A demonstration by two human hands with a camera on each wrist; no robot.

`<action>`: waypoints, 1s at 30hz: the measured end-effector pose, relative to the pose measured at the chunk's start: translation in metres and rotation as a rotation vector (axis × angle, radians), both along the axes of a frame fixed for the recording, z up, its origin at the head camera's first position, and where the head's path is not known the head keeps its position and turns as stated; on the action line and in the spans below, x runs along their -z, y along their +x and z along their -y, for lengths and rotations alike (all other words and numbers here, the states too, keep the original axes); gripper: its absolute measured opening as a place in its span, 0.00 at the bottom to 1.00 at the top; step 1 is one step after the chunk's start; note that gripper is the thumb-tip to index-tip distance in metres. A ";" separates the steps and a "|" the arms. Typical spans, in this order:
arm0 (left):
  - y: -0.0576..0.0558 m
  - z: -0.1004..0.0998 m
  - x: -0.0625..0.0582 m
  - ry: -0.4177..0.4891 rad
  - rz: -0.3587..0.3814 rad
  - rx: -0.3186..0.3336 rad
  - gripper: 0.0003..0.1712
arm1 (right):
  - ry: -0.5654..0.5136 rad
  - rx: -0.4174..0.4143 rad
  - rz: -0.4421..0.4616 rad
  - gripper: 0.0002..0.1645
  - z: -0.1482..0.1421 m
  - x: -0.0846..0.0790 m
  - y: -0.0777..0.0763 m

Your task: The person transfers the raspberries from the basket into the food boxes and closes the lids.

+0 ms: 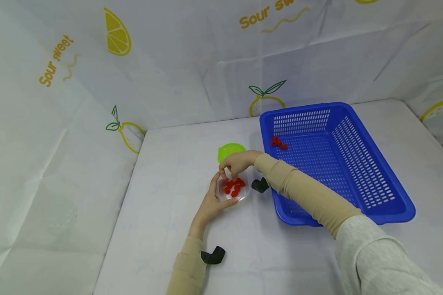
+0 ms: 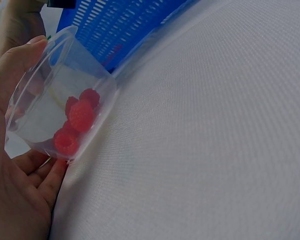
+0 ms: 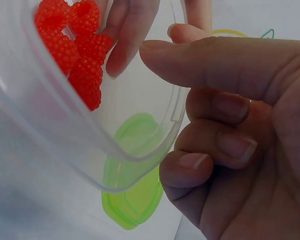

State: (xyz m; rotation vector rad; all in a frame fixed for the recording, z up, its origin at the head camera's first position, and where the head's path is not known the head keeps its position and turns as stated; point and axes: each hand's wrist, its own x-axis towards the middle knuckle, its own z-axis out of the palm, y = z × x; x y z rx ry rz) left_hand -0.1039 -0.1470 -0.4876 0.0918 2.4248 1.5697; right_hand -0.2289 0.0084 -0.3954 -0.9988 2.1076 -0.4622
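My left hand [image 1: 211, 203] grips a clear plastic container [image 2: 97, 60] by its sides, thumb at the near rim. Several red raspberries [image 2: 82, 115] lie inside it, bunched toward the bottom in the left wrist view. Over the container's far rim reaches my right hand [image 1: 238, 162], palm down. Its thumb and forefinger point toward the berries with a gap between them; in the right wrist view the other fingers [image 3: 215, 140] are curled, and nothing shows between them. Just beyond the container lies a bright green lid-like piece [image 1: 230, 150], partly behind the right hand.
A large blue perforated basket [image 1: 376, 164] stands to the right, under the right forearm. A few raspberries [image 1: 277, 143] lie in its far left corner. Black wrist mounts [image 1: 213, 255] sit at both wrists. A lemon-print sheet [image 1: 177, 73] hangs behind the white-covered table.
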 end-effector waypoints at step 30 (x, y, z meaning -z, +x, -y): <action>-0.002 0.000 0.003 0.033 -0.008 0.008 0.56 | -0.401 0.289 0.069 0.12 -0.099 -0.065 -0.021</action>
